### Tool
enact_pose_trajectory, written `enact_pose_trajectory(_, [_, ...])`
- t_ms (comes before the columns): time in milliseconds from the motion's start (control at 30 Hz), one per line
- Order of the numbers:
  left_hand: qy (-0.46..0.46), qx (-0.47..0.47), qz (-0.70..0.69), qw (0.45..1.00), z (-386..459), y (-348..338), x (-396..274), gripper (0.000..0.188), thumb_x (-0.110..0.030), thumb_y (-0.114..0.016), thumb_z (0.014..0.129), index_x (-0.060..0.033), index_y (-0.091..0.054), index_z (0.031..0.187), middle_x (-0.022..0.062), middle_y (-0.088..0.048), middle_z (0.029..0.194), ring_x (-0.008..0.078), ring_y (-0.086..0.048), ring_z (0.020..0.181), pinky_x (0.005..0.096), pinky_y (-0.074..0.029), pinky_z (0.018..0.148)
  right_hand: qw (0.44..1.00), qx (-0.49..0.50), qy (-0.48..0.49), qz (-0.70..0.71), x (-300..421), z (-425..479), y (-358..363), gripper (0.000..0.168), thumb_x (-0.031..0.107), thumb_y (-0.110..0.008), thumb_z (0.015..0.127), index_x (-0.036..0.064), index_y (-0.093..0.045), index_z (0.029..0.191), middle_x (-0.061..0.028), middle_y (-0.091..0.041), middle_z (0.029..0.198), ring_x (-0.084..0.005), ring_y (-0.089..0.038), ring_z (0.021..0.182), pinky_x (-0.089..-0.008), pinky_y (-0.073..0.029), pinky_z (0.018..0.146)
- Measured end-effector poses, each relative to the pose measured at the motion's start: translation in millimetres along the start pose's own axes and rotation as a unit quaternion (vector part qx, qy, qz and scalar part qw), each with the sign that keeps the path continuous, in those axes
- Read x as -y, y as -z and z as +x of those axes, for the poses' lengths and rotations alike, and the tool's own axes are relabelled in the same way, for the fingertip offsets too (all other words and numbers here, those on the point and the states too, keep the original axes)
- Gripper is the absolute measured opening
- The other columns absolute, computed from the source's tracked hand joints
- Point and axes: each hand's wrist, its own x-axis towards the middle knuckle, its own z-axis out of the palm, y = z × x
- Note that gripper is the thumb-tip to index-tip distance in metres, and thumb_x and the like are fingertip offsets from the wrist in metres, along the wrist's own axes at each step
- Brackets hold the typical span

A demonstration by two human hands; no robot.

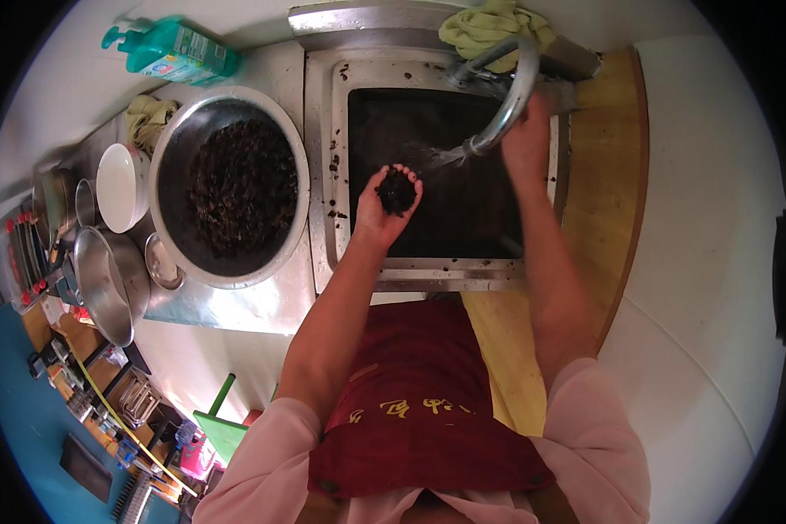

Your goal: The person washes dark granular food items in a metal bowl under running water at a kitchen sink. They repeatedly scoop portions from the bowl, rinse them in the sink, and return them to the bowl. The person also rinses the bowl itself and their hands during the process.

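My left hand (385,213) is cupped, palm up, over the steel sink (331,118). In it lies a clump of dark wet pieces (397,191), possibly wood ear mushroom. A curved metal faucet (523,85) sprays water toward the clump from the right. My right hand (530,121) reaches behind the faucet's neck, near its base. It is blurred and partly covered, so its grip cannot be made out. The basin holds dark water (458,203). Beside the sink on the left, a large round metal bowl (164,223) contains many similar dark pieces.
A green pump bottle (180,52) lies tilted at the back left. Left of the large bowl are a white bowl (119,187), a steel basin (108,281) and a folded cloth (147,121). A yellow-green cloth (491,29) hangs behind the faucet. Dark scraps dot the sink rim.
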Motion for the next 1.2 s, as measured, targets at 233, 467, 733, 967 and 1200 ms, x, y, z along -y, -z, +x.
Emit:
enact_pose_trajectory(233, [-0.172,-0.055,0.159,0.971,37,-39,36,0.017,-0.016,-0.054,0.098,-0.0024,-0.064,0.101,0.009,-0.067,0.099,0.0243,-0.065,0.095,0.038,-0.053,0.089,0.742,-0.004,-0.353,0.569,28,-120,-77,0.04,0.02,-0.049,0.102,-0.006,-0.052,0.133,-0.0178,-0.059,0.133,-0.0265,-0.057,0.121,-0.0398,-0.044,0.108])
enact_pose_trajectory(467, [-0.26,-0.024,0.302,0.917,32,-55,37,0.028,-0.023,-0.049,0.1,-0.0007,-0.066,0.099,0.0096,-0.068,0.095,0.021,-0.064,0.088,0.0355,-0.053,0.084,0.64,-0.044,-0.37,0.672,45,-107,-72,0.036,0.02,-0.052,0.1,-0.004,-0.057,0.126,-0.0161,-0.064,0.124,-0.0248,-0.061,0.114,-0.0386,-0.046,0.105])
enact_pose_trajectory(733, [-0.284,-0.04,0.291,0.913,23,-64,54,0.03,-0.026,-0.051,0.099,-0.0019,-0.067,0.103,0.0085,-0.068,0.097,0.0224,-0.064,0.09,0.0353,-0.051,0.088,0.675,0.006,-0.339,0.656,44,-104,-58,0.036,0.019,-0.054,0.097,-0.006,-0.062,0.122,-0.0142,-0.067,0.118,-0.0239,-0.062,0.11,-0.037,-0.048,0.101])
enact_pose_trajectory(967, [-0.332,0.025,0.397,0.855,8,-80,50,0.037,-0.022,-0.042,0.1,0.0025,-0.067,0.112,0.01,-0.068,0.11,0.0197,-0.061,0.106,0.0325,-0.046,0.096,0.639,0.056,-0.304,0.705,68,-99,-41,0.04,0.022,-0.051,0.097,-0.007,-0.063,0.121,-0.0133,-0.066,0.116,-0.0233,-0.062,0.11,-0.0354,-0.047,0.101])
enact_pose_trajectory(1200, [-0.355,0.035,0.365,0.86,-6,-88,58,0.032,-0.02,-0.042,0.102,0.0035,-0.065,0.103,0.0136,-0.067,0.109,0.0219,-0.061,0.106,0.0357,-0.045,0.1,0.707,0.013,-0.312,0.635,91,-102,-29,0.043,0.023,-0.051,0.097,-0.007,-0.062,0.125,-0.0129,-0.064,0.124,-0.0215,-0.06,0.115,-0.0344,-0.046,0.103])
